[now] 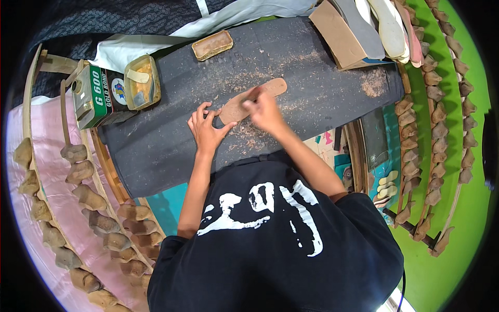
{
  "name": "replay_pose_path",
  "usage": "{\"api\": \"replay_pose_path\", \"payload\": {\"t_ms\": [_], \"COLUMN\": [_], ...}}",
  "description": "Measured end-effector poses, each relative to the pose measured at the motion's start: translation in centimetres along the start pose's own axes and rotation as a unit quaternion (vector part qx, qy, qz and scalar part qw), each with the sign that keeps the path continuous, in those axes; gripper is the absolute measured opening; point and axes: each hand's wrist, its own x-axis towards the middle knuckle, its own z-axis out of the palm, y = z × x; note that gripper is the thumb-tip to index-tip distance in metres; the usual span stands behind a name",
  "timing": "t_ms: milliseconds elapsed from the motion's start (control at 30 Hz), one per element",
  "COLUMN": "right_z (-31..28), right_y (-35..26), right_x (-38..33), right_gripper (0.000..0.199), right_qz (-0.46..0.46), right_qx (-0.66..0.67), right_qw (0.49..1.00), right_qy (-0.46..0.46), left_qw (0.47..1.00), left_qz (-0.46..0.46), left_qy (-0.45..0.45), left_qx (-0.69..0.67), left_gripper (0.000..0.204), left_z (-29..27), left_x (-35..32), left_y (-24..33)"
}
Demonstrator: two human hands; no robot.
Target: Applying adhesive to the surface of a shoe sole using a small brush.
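Dark mat (171,140) | green-white tin (96,96) far left | left hand (205,130) fingers spread on brown insole (252,99) | right hand (265,112) blurred, grip unclear

Under my left hand (205,129) and right hand (264,110), a matt brown leather-like insole (248,101) lies on a dark, rough-looking mat (171,140) dusted with tan shavings (375,83). A glossy metal tin (96,96) stands beside rows of worn wooden shoe lasts (99,221).

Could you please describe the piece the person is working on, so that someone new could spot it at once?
Start at the dark work surface strewn with brown shavings. Near its middle, between the left hand and the blurred right hand, lies a flat, tan, sole-shaped piece. Unlike the stacked soles at the far corner, it lies singly and flat on the surface.
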Motion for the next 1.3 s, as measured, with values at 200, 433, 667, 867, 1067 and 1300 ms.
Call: {"api": "replay_pose_path", "payload": {"t_ms": [200,433,667,867,1067,1300], "right_z": [-9.6,-0.9,1.0,-7.5,1.6,0.2], "right_y": [2.9,-2.1,2.1,-0.6,-4.6,-1.4], "right_x": [4.0,1.6,3.6,5.5,1.9,3.4], "right_gripper": [0.017,0.039,0.026,0.025,0.039,0.025], "right_qz": [-0.028,-0.15,0.008,-0.021,-0.153,0.11], "right_qx": [-0.174,-0.226,-0.012,-0.198,-0.2,0.071], "right_qw": [0.964,0.962,0.998,0.966,0.967,0.991], "right_qy": [0.2,-0.013,0.057,0.164,-0.033,0.041], "left_qw": [1.0,1.0,1.0,1.0,1.0,1.0], "left_qz": [-0.004,0.009,0.006,-0.001,0.0,-0.008], "left_qy": [-0.01,-0.004,-0.006,0.005,0.001,0.008], "left_qx": [0.0,-0.003,-0.001,0.006,0.005,-0.002], "left_gripper": [0.063,0.063,0.061,0.062,0.062,0.063], "left_z": [-0.2,0.2,0.0,-0.3,0.2,-0.1], "left_x": [0.1,0.1,0.3,-0.1,0.1,-0.1], "left_y": [0.0,-0.3,0.1,0.0,-0.4,-0.1]}}
